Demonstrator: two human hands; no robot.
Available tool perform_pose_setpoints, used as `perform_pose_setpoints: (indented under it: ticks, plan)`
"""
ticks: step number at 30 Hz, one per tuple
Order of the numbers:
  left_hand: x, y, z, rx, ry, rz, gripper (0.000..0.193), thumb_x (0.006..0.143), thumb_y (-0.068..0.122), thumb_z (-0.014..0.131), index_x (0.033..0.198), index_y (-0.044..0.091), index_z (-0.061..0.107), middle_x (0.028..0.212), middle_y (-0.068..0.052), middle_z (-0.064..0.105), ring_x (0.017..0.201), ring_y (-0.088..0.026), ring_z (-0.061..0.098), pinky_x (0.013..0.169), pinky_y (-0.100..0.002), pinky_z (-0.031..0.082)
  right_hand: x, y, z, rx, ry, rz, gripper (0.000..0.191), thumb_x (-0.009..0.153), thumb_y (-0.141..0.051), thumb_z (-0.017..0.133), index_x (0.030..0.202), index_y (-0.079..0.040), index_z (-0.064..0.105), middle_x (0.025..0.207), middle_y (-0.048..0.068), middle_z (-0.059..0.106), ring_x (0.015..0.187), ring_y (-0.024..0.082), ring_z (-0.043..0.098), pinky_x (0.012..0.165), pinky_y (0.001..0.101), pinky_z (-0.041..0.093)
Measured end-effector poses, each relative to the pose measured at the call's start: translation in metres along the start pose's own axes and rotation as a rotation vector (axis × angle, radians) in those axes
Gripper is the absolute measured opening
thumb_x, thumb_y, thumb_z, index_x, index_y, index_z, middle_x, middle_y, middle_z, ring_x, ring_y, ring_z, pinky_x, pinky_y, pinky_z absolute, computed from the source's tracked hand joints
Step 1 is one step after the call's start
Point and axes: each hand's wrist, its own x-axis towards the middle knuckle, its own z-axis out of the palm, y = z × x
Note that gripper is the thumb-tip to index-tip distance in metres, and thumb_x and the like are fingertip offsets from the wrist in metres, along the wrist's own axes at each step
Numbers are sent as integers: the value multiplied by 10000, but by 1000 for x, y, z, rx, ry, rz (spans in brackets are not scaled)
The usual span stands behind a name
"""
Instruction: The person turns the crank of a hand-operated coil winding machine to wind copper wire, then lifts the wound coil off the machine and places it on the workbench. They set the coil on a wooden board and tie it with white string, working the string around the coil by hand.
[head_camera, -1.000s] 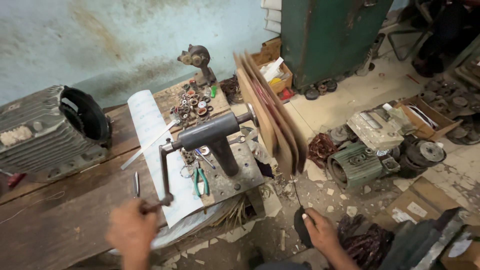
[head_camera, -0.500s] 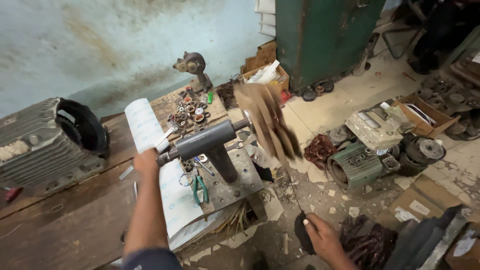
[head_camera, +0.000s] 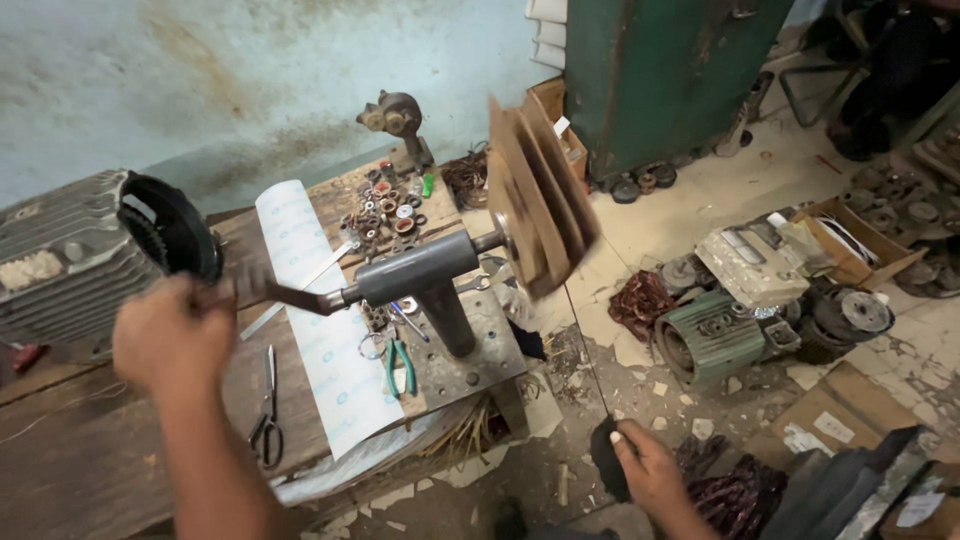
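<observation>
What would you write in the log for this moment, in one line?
left hand: shut on crank handle | right hand: shut on dark cloth | wooden former: blurred

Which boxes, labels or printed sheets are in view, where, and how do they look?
Printed sheet: white, long, small blue marks, lying across the wooden bench under the winder stand.
Cardboard box: brown, open, on the floor at right, holding round parts.
Flat cardboard: brown, with pale labels, on the floor at lower right.
No screens or signs.

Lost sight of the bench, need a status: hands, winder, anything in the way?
Left hand gripping dark metal crank handle. Right hand low, pinching dark cloth. Stepped wooden winding form motion-blurred. Scissors lie clear.
</observation>
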Motion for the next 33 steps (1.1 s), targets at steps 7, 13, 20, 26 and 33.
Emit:
perform_pose_setpoints:
  ticks: [7,13,20,26,33]
  plan:
    - [109,30,162,-46,-85,112,302,870,446,755,1055,214,805,1014,-173,749,968,-403,700,779,-533,561,10,3,9,-70,-59,56,197,935,-201,616,1038,-44,674,811,175,675,722,288,681,700,358,542]
    - [-50,22,229,33,-413,-80,367,881,468,708,999,134,801,1054,-175,756,1013,-368,719,874,-465,594,5,-9,5,-34,-12,-15,201,933,-205,617,1060,-57,668,838,172,691,753,308,709,707,365,548]
    - [-161,-18,43,-60,-343,-46,235,707,357,772,898,221,780,925,-67,733,991,-320,680,781,-481,559,6,-14,7,-123,19,-9,228,927,-217,629,1085,-63,687,884,175,714,822,330,716,717,366,546]
    - [-34,-7,-7,90,72,36,351,790,414,810,1083,220,810,963,-129,711,891,-348,683,687,-483,530,5,-7,6,-35,15,108,250,933,-215,628,1102,-41,684,889,170,727,825,299,708,744,359,556]
    - [114,21,131,29,-92,116,253,841,325,734,1033,177,807,1021,-142,758,954,-378,711,775,-498,565,10,8,15,-60,50,-28,267,912,-197,649,1114,-26,679,953,165,746,884,305,741,776,334,548]
